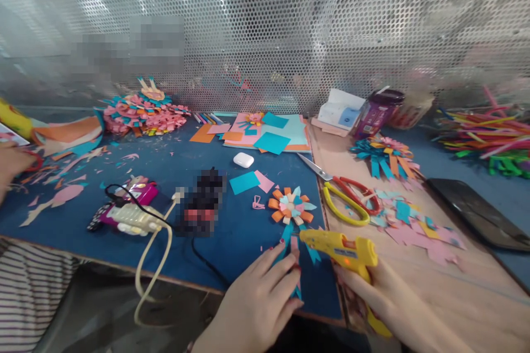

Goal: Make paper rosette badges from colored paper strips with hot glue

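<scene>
My right hand (379,300) grips a yellow hot glue gun (345,248) by its handle; a small orange light glows on its side. Its nozzle points left, over blue and pink paper strips (294,242). On these strips my left hand (263,292) lies with its fingers stretched out, covering part of them. Just above is a paper flower (292,207) with orange, cream and pale blue loops and blue tails. A small pink paper piece (258,203) lies left of the flower. Scissors with red and yellow handles (350,198) rest open to its right.
A power strip (202,204) and plugs with a looping cream cord (143,276) sit to the left. Behind are coloured paper sheets (272,142), a white case (243,160) and a heap of paper flowers (143,113). A phone (476,212) lies right. Another person's hand (12,165) is far left.
</scene>
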Demonstrator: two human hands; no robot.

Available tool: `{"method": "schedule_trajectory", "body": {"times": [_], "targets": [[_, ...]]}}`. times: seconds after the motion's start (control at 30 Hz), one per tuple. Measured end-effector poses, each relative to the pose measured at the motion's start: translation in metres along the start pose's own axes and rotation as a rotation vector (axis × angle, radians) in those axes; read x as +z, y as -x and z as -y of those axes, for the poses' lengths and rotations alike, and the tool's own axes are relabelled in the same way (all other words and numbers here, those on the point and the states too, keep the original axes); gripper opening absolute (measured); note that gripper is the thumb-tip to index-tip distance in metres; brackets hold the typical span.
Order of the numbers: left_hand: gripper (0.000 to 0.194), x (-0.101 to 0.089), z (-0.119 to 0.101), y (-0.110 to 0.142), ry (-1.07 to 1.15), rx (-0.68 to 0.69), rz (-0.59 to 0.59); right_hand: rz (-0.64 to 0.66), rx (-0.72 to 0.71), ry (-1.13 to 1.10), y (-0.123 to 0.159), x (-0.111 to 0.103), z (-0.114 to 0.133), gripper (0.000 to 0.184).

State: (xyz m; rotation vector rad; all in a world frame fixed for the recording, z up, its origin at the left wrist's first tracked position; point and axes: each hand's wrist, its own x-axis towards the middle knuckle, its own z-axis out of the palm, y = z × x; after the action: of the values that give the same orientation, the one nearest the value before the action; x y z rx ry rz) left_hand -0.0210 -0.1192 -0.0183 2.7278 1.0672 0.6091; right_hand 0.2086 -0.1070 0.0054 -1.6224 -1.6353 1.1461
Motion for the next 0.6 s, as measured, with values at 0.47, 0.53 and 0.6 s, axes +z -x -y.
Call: {"method": "schedule_trajectory", "body": {"times": [0.47,0.53,0.6], "targets": [[0.030,0.002,0.000,0.000,-0.003,-0.018,0.015,0.041,0.101,-0.101,0.004,0.000,-0.008,0.031],[0.030,0.003,0.000,0.001,0.001,-0.019,0.009,0.035,0.114,-0.111,0.005,0.000,-0.008,0.030],[0.029,0.003,-0.001,0.001,0.001,-0.017,0.001,0.021,0.113,-0.112,0.006,0.000,-0.007,0.028]]}}
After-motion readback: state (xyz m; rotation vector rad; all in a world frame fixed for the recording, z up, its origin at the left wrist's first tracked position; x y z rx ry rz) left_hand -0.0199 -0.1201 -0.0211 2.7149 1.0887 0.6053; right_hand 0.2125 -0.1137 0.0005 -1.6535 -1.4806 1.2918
